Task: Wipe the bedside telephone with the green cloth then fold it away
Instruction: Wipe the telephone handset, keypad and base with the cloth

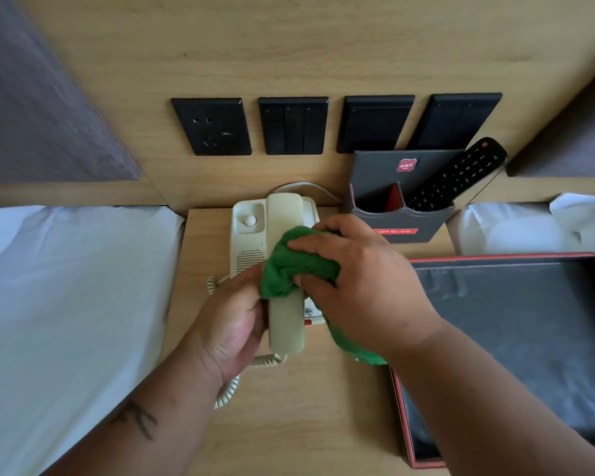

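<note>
A cream telephone base (248,235) stands on the wooden bedside table (306,407). Its long cream handset (285,324) is lifted above the base, pointing towards me. My left hand (231,324) grips the handset's near half from the left. My right hand (358,283) presses the bunched green cloth (289,266) around the handset's middle; a tail of cloth hangs below my right wrist. The coiled cord (229,389) trails off the handset's near end. The keypad side of the base is mostly hidden by my right hand.
A grey holder (406,221) with a black remote (461,176) stands behind the phone. A black tray with a red rim (402,424) lies to the right. White bedding (66,304) is at the left. Black sockets and switches (292,125) line the wooden wall.
</note>
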